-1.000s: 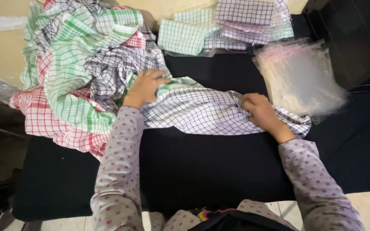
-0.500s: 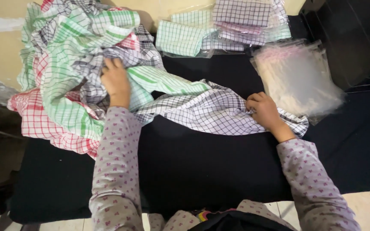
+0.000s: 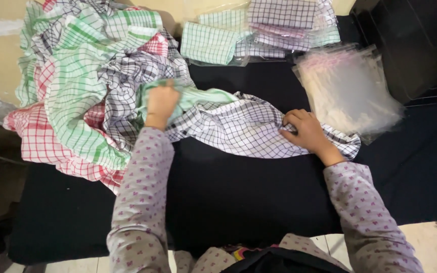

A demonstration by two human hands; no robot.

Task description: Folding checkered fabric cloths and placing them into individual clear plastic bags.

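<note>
Cotton by the look of it, thin and limp: a white cloth with a fine dark check (image 3: 249,129) lies stretched across the black tabletop (image 3: 238,202), bunched and wrinkled along its length. It sags and folds wherever nothing supports it, so I judge it light, soft and not at all fragile, with enough weave to give fingers a sure grip. The right hand (image 3: 307,132) is closed on its right end, fingers curled into a gathered fold, pinning it to the table. The left hand (image 3: 162,101) is fisted too, knuckles up, clutching a twist of green-and-white checked cloth (image 3: 198,96) right where it meets the white one's left end; whether it also pinches the white cloth I cannot tell. Best holds on something this floppy, I'd say, are the corners or a hem edge, taken with both hands well apart so the cloth hangs flat between them; a grab mid-panel only bunches it.

Just beside the left hand rises a tangled heap of checked cloths (image 3: 87,86), green, red and black on white. At the far edge sit folded cloths in clear bags (image 3: 259,30), and near the right hand a slippery-looking stack of empty clear plastic bags (image 3: 347,86).
</note>
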